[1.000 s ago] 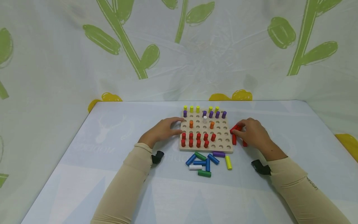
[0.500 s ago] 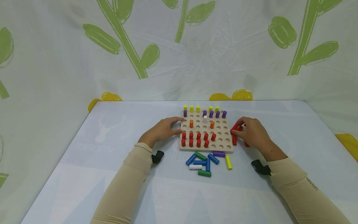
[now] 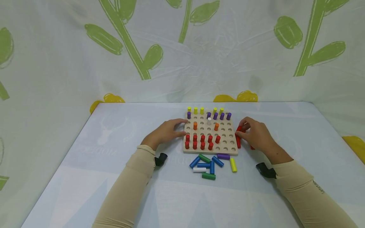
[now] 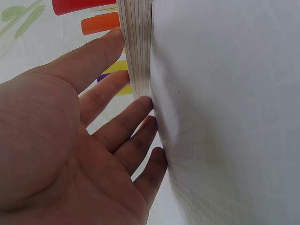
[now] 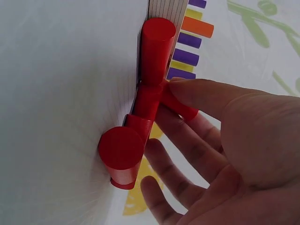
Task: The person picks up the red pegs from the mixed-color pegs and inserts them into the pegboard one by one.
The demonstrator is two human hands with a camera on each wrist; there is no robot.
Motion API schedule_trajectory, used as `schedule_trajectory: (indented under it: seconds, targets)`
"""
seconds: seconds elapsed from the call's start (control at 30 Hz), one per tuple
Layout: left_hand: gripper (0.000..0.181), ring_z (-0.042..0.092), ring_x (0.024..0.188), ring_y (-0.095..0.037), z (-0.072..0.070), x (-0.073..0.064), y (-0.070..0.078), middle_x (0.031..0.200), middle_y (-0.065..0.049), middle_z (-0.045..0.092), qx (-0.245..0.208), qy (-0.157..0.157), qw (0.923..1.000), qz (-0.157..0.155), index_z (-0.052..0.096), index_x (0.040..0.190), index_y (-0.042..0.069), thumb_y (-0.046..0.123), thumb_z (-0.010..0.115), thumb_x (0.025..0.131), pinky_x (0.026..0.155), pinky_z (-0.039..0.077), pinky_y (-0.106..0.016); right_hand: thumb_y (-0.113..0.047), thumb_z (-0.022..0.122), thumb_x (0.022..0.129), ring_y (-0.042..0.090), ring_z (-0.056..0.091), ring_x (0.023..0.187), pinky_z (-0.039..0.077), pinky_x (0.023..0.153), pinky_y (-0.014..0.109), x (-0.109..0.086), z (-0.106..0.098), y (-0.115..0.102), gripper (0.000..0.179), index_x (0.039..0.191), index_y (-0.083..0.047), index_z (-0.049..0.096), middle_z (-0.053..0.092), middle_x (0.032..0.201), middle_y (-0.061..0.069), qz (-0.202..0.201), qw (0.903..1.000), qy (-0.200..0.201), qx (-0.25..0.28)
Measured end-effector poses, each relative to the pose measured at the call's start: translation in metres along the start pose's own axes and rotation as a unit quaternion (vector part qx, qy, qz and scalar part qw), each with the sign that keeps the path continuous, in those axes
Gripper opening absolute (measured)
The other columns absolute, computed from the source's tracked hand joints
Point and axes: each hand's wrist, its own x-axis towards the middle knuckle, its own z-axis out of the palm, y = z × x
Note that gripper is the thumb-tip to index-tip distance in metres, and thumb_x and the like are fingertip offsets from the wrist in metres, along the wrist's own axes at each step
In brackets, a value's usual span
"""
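A wooden pegboard point(image 3: 209, 144) holds red pegs in its front rows, orange and white ones midway, and purple and yellow ones at the back. My left hand point(image 3: 163, 133) rests at the board's left edge, thumb and fingers spread; its fingertips meet the board's side point(image 4: 136, 56) in the left wrist view. Off the board's right edge, my right hand point(image 3: 258, 134) pinches a red peg point(image 5: 183, 107) between thumb and index finger, other fingers loose. More red pegs point(image 5: 121, 149) lie on the table beneath and beside it, one point(image 3: 238, 142) along the board's edge.
Before the board lie loose blue pegs point(image 3: 212, 167), green pegs point(image 3: 208, 176), a white peg point(image 3: 199, 170), a purple peg point(image 3: 223, 156) and a yellow peg point(image 3: 233, 165). A pale printed cloth covers the table point(image 3: 176, 202); a leaf-patterned curtain point(image 3: 228, 63) hangs behind.
My right fingers have lifted slightly and shifted among the red pegs, the pinched one changing its angle. The left hand and the pegs on the board stay as they were.
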Motion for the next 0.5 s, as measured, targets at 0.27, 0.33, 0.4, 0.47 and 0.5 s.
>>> schedule_trajectory:
  seconds: [0.27, 0.33, 0.4, 0.47, 0.5]
  targets:
    - [0.062, 0.027, 0.153, -0.025, -0.0001, 0.0005, -0.0001, 0.162, 0.000, 0.036, -0.005, -0.001, 1.0000, -0.003, 0.045, 0.149, 0.035, 0.038, 0.070, 0.093, 0.122, 0.028, -0.051, -0.024, 0.073, 0.092, 0.027, 0.060, 0.085, 0.052, 0.055, 0.026, -0.0033, -0.0033, -0.0032, 0.034, 0.115, -0.008, 0.054, 0.067, 0.117, 0.023, -0.014, 0.9999, 0.007, -0.004]
    - [0.062, 0.027, 0.153, -0.025, 0.0002, 0.0004, -0.0005, 0.162, 0.000, 0.036, -0.006, -0.001, 1.0000, -0.003, 0.045, 0.149, 0.034, 0.038, 0.070, 0.093, 0.122, 0.027, -0.051, -0.024, 0.073, 0.092, 0.029, 0.061, 0.087, 0.052, 0.057, 0.026, -0.0044, -0.0041, -0.0038, 0.033, 0.114, -0.009, 0.054, 0.067, 0.116, 0.023, -0.021, 0.9997, 0.011, -0.005]
    - [0.062, 0.027, 0.153, -0.025, 0.0005, 0.0006, -0.0011, 0.162, 0.000, 0.036, -0.007, 0.000, 1.0000, -0.003, 0.045, 0.149, 0.035, 0.038, 0.070, 0.093, 0.122, 0.027, -0.051, -0.023, 0.073, 0.092, 0.029, 0.061, 0.089, 0.052, 0.058, 0.026, -0.0053, -0.0046, -0.0045, 0.032, 0.113, -0.009, 0.054, 0.068, 0.116, 0.022, -0.026, 0.9995, 0.014, -0.007]
    - [0.062, 0.027, 0.153, -0.024, 0.0009, 0.0012, -0.0020, 0.162, 0.000, 0.036, -0.008, 0.000, 1.0000, -0.003, 0.045, 0.149, 0.035, 0.039, 0.070, 0.093, 0.122, 0.027, -0.051, -0.023, 0.073, 0.092, 0.029, 0.060, 0.090, 0.052, 0.058, 0.026, -0.0061, -0.0049, -0.0052, 0.031, 0.113, -0.009, 0.054, 0.068, 0.115, 0.022, -0.030, 0.9994, 0.016, -0.009]
    - [0.062, 0.027, 0.153, -0.024, 0.0010, 0.0014, -0.0023, 0.162, 0.000, 0.035, -0.008, 0.001, 1.0000, -0.002, 0.045, 0.149, 0.035, 0.039, 0.070, 0.093, 0.122, 0.027, -0.051, -0.022, 0.073, 0.092, 0.030, 0.060, 0.090, 0.052, 0.058, 0.026, -0.0065, -0.0050, -0.0056, 0.031, 0.113, -0.009, 0.054, 0.068, 0.115, 0.022, -0.030, 0.9993, 0.017, -0.009]
